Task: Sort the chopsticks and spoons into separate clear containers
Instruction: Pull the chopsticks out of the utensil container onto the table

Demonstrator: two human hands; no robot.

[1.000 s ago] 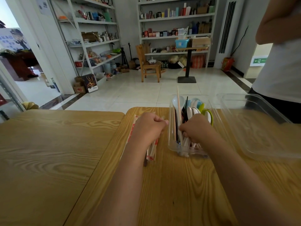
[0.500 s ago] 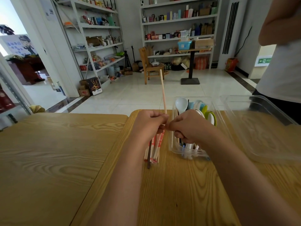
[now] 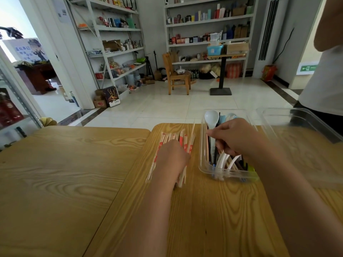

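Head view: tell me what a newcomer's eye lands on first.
The clear plastic container crammed with mixed utensils, centre-right on the wooden table, draws the eye first, a white plastic spoon poking out and the right hand reaching in. Left of it, the left hand rests on a spread of red-printed wrapped chopsticks.

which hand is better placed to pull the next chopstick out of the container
Probably right: the right hand is over the container, reaching among the utensils, while the left hand rests on the chopstick pile beside it.
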